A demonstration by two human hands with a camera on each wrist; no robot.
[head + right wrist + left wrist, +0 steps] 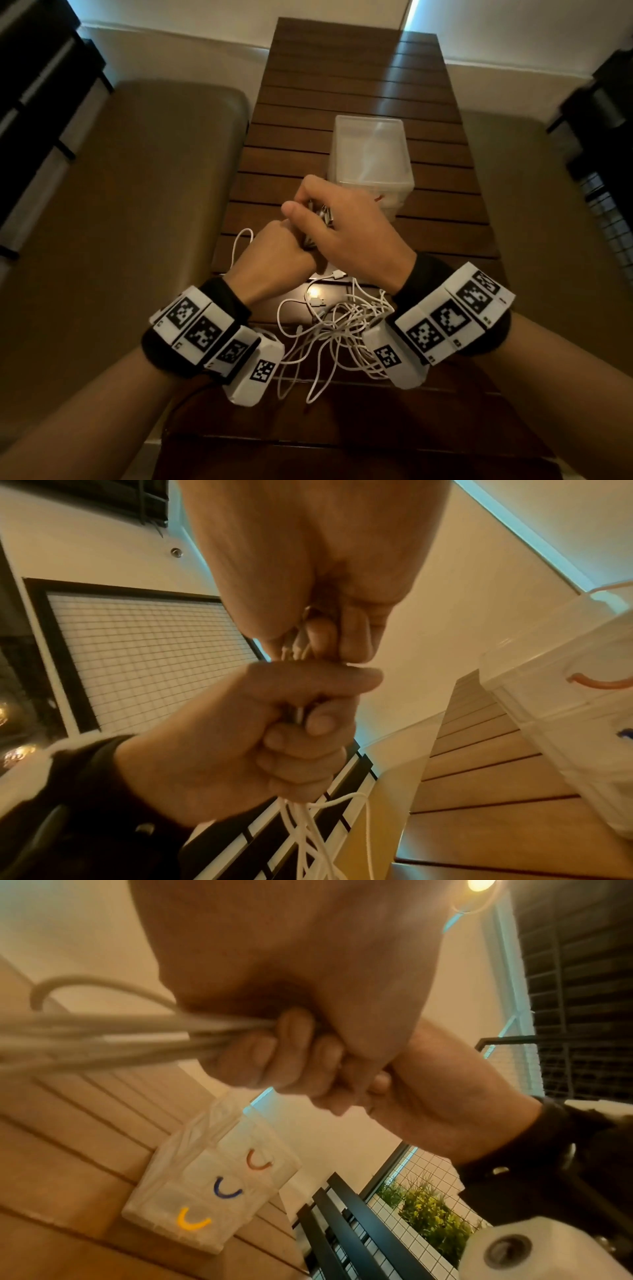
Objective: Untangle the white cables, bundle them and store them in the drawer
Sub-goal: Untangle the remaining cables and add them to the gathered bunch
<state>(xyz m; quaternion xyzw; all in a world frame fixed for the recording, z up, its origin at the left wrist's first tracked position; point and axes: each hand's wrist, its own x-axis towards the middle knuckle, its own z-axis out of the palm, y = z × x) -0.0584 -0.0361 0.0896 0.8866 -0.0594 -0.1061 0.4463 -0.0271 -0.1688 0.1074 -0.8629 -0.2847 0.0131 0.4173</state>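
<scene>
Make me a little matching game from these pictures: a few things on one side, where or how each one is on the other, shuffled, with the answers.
Things
1. left hand
2. right hand
3. white cables
4. clear drawer box
5. yellow handle

States or places
A. lowest of three coloured handles on the box front
B. stands on the slatted table beyond the hands
C. fist gripping a bunch of cable strands
D. fingertips pinching cable ends above the other fist
E. loose tangle lying between the wrists

Pairs: 1-C, 2-D, 3-E, 4-B, 5-A
</scene>
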